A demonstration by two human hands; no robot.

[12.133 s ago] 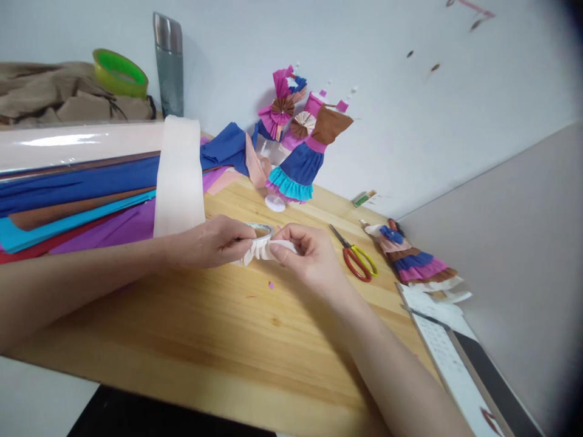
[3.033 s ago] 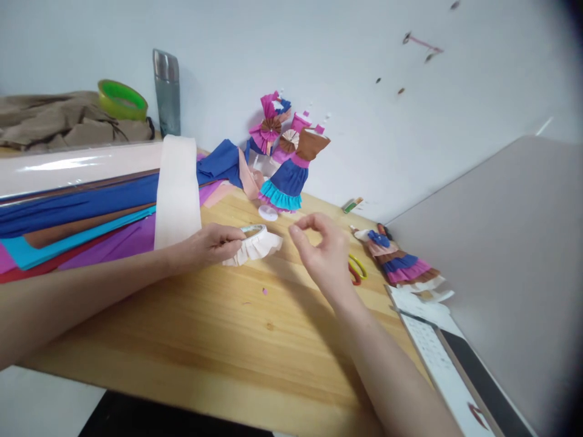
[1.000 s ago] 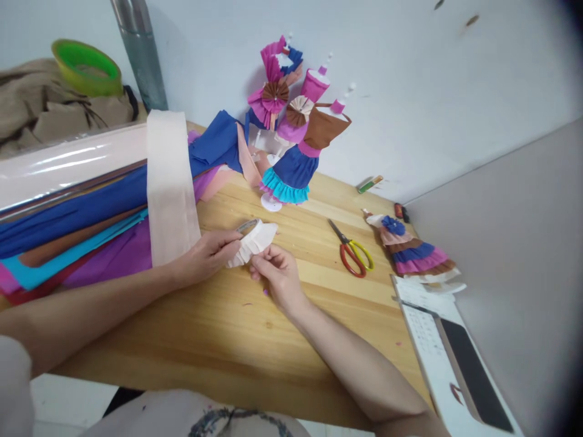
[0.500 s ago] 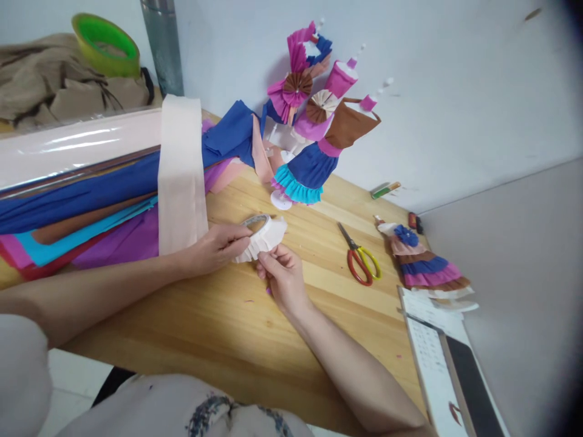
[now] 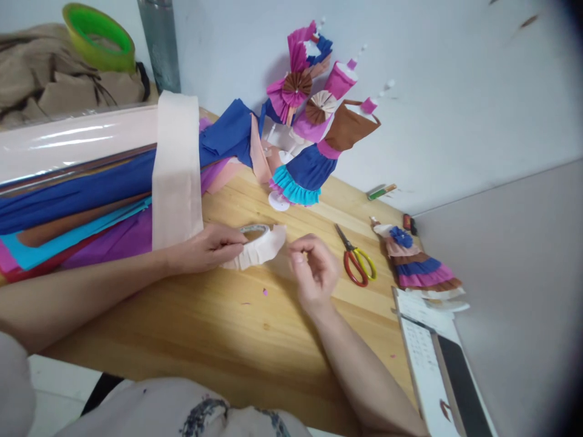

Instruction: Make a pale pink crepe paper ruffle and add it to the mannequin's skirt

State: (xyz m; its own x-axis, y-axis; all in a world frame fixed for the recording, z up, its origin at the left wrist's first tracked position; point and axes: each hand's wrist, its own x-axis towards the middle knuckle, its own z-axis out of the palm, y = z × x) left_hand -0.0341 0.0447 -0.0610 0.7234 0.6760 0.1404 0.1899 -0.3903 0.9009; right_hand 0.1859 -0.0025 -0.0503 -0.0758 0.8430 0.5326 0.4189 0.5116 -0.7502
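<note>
My left hand (image 5: 207,247) is closed, its thumb and fingers pinching a roll of tape (image 5: 255,230) and a pleated cream crepe paper strip (image 5: 257,252). The strip runs along the near side of the roll, and its free end sticks out to the right. To the right of that end, apart from it, hovers my right hand (image 5: 315,270), fingers curled and thumb close to the index finger. Whether anything thin is pinched there I cannot make out. Scissors (image 5: 357,258) with one red and one yellow handle lie farther right on the wooden table (image 5: 255,346).
Folded coloured crepe paper (image 5: 104,182) lies at the left, with a wide cream strip (image 5: 177,170) across it. Paper-dressed mini mannequins (image 5: 314,158) stand by the wall. Another paper dress (image 5: 423,264) lies at the right near a white board (image 5: 423,352). A green tape roll (image 5: 98,39) rests on brown cloth.
My right hand has let go of the pleated strip and moved right, away from it. My left hand keeps its hold on the roll and strip, shifted slightly left.
</note>
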